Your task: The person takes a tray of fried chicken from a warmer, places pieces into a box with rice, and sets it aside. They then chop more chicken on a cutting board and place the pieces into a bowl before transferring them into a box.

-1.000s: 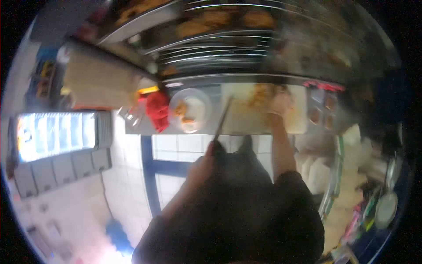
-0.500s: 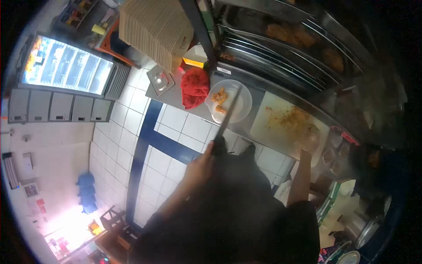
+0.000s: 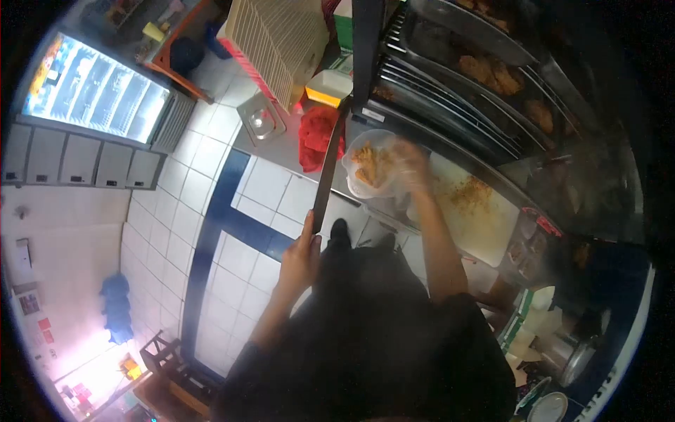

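My left hand (image 3: 300, 261) is closed around the handle of a long-bladed knife (image 3: 328, 165). The blade points up and away over the counter edge, passing in front of a red cloth (image 3: 316, 133). My right hand (image 3: 410, 167) is at the right side of a translucent white bowl (image 3: 360, 188), and motion smears its fingers. Pieces of fried chicken (image 3: 366, 165) lie in the bowl, close to that hand. Beneath my right forearm is a white cutting board (image 3: 481, 221), scattered with brown crumbs (image 3: 470, 193).
Behind the counter stands a rack with trays of fried chicken (image 3: 492, 74). A yellow and white box (image 3: 329, 89), a steel lid (image 3: 261, 123) and a stack of cartons (image 3: 274, 49) occupy the far end. Small containers (image 3: 527, 250) stand right of the board.
My right hand has moved left from the cutting board to the bowl, where more chicken shows. The knife has swung left, off the bowl, toward the red cloth. The view has shifted.
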The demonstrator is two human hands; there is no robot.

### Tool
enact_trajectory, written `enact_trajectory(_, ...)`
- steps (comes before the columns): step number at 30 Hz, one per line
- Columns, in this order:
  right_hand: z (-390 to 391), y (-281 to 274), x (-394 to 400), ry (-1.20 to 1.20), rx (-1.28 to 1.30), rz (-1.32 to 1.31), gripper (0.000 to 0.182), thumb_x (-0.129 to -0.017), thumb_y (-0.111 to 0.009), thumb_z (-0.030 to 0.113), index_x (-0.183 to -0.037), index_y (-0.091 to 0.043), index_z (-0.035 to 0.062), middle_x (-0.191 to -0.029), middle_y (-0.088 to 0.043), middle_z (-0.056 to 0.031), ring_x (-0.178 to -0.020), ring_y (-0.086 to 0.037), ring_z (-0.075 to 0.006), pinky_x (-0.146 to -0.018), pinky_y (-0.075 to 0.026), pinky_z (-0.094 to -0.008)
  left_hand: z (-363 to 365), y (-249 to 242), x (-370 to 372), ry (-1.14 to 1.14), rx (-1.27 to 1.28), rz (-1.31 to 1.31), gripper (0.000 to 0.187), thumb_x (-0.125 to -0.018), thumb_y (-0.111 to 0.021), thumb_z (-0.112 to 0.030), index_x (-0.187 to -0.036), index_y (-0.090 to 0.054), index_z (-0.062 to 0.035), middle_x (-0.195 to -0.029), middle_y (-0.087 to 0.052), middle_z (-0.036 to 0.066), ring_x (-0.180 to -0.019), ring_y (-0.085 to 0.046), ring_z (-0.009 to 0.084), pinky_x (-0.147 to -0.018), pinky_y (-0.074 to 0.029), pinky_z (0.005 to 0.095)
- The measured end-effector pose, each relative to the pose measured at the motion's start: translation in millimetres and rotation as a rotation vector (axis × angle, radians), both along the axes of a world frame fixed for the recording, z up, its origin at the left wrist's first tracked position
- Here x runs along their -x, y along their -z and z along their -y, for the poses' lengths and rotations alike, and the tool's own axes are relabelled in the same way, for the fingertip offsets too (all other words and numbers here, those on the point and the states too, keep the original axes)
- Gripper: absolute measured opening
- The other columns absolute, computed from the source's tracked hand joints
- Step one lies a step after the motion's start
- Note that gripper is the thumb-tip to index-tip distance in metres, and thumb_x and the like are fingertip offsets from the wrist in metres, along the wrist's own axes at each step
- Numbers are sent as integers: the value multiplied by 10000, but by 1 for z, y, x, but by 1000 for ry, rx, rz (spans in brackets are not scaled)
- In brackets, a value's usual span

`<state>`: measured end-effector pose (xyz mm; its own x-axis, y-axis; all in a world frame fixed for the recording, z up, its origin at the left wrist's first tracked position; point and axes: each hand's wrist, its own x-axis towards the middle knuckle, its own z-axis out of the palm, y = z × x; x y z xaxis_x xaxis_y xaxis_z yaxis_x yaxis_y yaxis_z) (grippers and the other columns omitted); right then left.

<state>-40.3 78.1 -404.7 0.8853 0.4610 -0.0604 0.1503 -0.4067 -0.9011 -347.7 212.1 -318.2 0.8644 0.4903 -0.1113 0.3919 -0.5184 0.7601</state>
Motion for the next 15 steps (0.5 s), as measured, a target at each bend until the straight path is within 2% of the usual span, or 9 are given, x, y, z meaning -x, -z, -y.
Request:
enact_trajectory(1, 16, -45, 6, 120, -79, -201, 385, -940, -610, 268, -1243, -619, 30, -1196, -656, -86, -1060, -631, -201, -951, -486, -338, 0, -1, 0, 7, 39, -42, 600, -976, -509, -113, -1524, -264, -102, -831, -644, 256, -766, -659, 428, -685, -510, 472)
enact_trajectory(3, 66, -53, 6, 186, -393, -202, 411, -944, -624, 280, -1237, -615, -8, -1172, -657, -103, -1044, -627, -216, -939, -493, -344, 1, 3, -2, 81, 15, -46, 626, -971, -515, -126, -1534, -242, -141, -871, -651, 247, -772, -656, 431, -679, -512, 491)
enact_trajectory(5, 127, -29, 4, 284, -494, -46, 413, -962, -604, 285, -1222, -613, -36, -1172, -655, -127, -1024, -629, -220, -913, -506, -336, 6, -2, -13, 212, 21, -51, 616, -969, -509, -181, -1527, -249, -173, -931, -661, 234, -770, -655, 439, -671, -525, 525)
enact_trajectory(7, 168, -59, 24, 513, -421, 73, 308, -920, -659, 186, -1135, -665, -34, -1069, -685, -115, -875, -648, -192, -821, -520, -315, 21, -10, -36, 387, 23, -104, 600, -985, -478, -197, -1528, -228, -152, -974, -652, 264, -802, -650, 453, -693, -523, 520)
enact_trajectory(9, 225, -54, 46, 675, -370, 153, 322, -928, -653, 170, -1184, -637, -25, -1034, -683, -115, -836, -639, -186, -743, -532, -318, 47, -19, -69, 641, 9, -321, 559, -1010, -416, -234, -1523, -209, -156, -1056, -635, 290, -860, -660, 438, -717, -543, 504)
enact_trajectory(11, 256, -56, 69, 981, -515, 24, 311, -929, -642, 148, -1196, -625, -10, -989, -677, -107, -784, -623, -172, -667, -522, -286, 87, 17, -104, 898, -240, -249, 549, -993, -435, -218, -1515, -265, -190, -1022, -642, 260, -859, -680, 403, -684, -557, 483)
enact_trajectory(13, 330, -6, 72, 851, -911, 12, 300, -919, -625, 100, -1196, -614, -14, -964, -675, -108, -742, -611, -152, -637, -507, -253, 128, 50, -143, 985, -328, 58, 584, -955, -479, -198, -1511, -301, -215, -1035, -629, 240, -830, -692, 362, -636, -560, 464)
enact_trajectory(14, 317, -25, 76, 817, -914, -2, 300, -919, -625, 100, -1196, -614, -14, -964, -675, -108, -742, -611, -152, -637, -507, -253, 151, 66, -164, 1017, -443, 43, 600, -937, -497, -195, -1508, -314, -211, -1095, -615, 243, -828, -690, 347, -619, -557, 456)
enact_trajectory(15, 280, -71, 90, 894, -560, 46, 299, -916, -612, 82, -1203, -609, -3, -965, -678, -113, -735, -613, -155, -620, -499, -246, 171, 82, -182, 1045, -559, 22, 616, -918, -516, -192, -1505, -328, -207, -1156, -601, 245, -827, -688, 332, -602, -554, 447)
